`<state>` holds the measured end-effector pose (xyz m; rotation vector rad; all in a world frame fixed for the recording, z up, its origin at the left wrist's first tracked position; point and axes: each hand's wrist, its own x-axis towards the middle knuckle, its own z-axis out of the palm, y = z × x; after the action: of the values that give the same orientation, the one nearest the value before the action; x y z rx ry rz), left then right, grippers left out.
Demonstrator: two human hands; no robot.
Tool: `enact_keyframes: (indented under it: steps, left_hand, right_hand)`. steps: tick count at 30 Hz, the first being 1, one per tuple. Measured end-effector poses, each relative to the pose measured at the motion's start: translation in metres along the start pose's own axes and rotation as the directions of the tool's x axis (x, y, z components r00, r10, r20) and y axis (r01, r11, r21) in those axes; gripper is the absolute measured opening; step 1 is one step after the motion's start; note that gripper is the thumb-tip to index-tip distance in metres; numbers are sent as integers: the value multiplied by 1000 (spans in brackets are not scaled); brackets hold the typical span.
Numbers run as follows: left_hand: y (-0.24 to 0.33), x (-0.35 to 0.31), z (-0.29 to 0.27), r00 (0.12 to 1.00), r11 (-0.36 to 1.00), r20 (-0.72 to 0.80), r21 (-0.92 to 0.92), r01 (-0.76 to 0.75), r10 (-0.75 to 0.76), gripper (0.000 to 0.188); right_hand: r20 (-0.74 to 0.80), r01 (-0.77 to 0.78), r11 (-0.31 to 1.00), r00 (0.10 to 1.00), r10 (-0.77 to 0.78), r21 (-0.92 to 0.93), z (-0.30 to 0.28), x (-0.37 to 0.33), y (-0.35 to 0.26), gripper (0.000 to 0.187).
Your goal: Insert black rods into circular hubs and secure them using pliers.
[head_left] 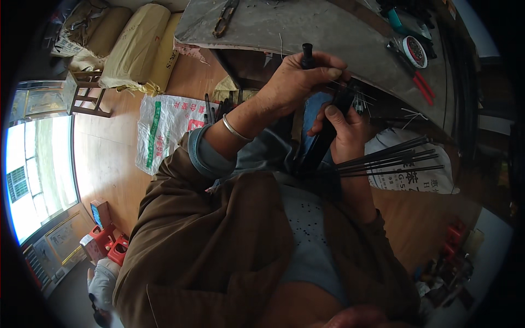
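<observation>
My left hand (306, 76), with a silver bangle at its wrist, is closed round a tool with a black handle (307, 53) that sticks up out of the fist. The tool's working end is hidden. Its thumb and fingertips meet beside some thin pale wires. My right hand (344, 128) grips a long dark flat strip (322, 141) standing aslant over my lap, its thumb on the front. The fingertips of both hands are close together at the strip's upper end. A bundle of thin black rods (391, 157) lies across by my right forearm.
A grey worktable (284, 24) spans the far side, bearing pliers (224, 19), a red-handled tool (423, 87) and a round white dish (414, 52) of small pieces. White sacks (169, 123) lie on the wooden floor. Large wrapped bales (136, 46) stand at far left.
</observation>
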<state>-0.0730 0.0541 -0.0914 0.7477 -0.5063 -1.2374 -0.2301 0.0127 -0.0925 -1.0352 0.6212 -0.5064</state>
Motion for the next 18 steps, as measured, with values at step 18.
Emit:
enact_keyframes:
  steps: [18]
  left_hand:
    - [11,-1,5,998,991,-38,122,58,-54,30]
  right_hand:
    - [-65,32,999,997,-31,10,6,-3,-4,21]
